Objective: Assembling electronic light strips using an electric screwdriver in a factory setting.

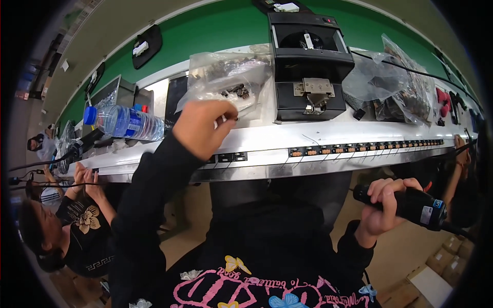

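My left hand [205, 126] hangs over the front of the bench with its fingers curled together. Anything in its fingertips is too small or hidden to name. Just beyond it lies an open clear plastic bag [208, 92] with small dark parts [237, 92] in it. My right hand [382, 208] is wrapped round a black electric screwdriver [418, 208], held off the bench's front edge at the right. Along that edge runs a row of small black components with copper-coloured middles [354, 148]. A few black pieces [231, 157] sit in the same line, below my left wrist.
A black machine with a metal bracket [314, 88] stands mid-bench. Left of it lies a plastic bottle [128, 122]; right, clear bags of parts [405, 95]. A cable [411, 73] crosses there. Co-workers' hands [88, 179] show at the left, and an arm [458, 159] at the right.
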